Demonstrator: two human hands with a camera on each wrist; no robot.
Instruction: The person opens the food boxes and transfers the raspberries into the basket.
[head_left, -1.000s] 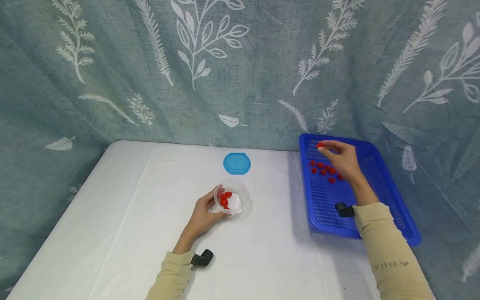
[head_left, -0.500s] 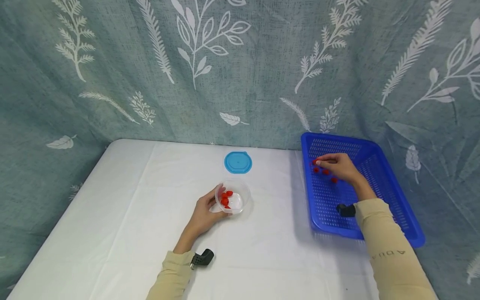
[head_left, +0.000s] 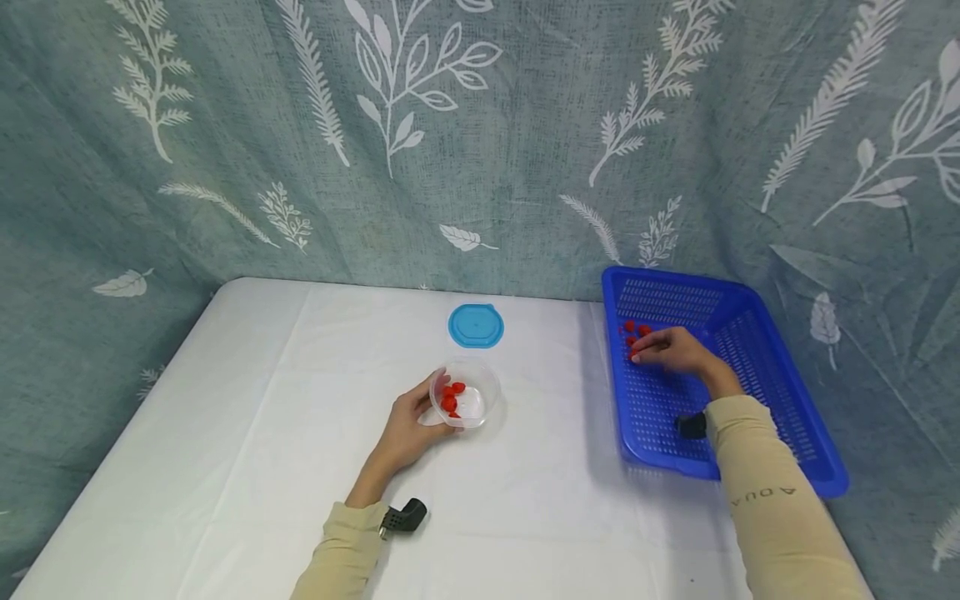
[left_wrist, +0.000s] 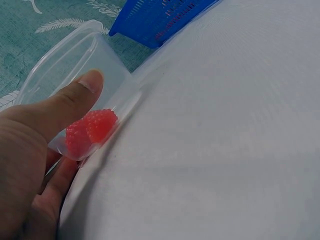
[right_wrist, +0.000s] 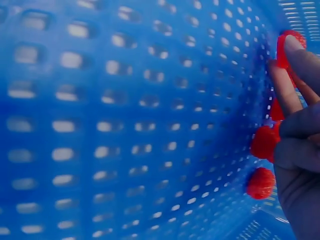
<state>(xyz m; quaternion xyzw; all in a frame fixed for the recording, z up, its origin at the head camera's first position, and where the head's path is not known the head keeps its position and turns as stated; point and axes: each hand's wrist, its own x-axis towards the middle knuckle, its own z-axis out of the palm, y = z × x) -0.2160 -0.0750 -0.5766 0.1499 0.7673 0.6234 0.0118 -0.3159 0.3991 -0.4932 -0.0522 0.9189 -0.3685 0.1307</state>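
My left hand (head_left: 408, 429) holds a clear round plastic tub (head_left: 480, 379) tilted over the white table, thumb on its side and fingers around it. Several red raspberries (head_left: 448, 403) lie in the tub; the left wrist view shows raspberries (left_wrist: 102, 125) through the wall below my thumb. Inside the blue basket (head_left: 652, 446), my right hand (head_left: 678, 350) pinches a raspberry (right_wrist: 281, 52) between thumb and finger. More loose raspberries (right_wrist: 261, 183) lie around that hand in the right wrist view, some hidden behind its fingers.
A round blue lid (head_left: 476, 326) lies flat on the white table (head_left: 300, 467) behind the tub. The slotted basket stands at the table's right, its high walls surrounding my right hand. A green leaf-patterned cloth (head_left: 517, 150) hangs along the back.
My right hand has gone down and nearer to me inside the basket, from above the raspberries to among them. The left hand and tub have stayed in place.
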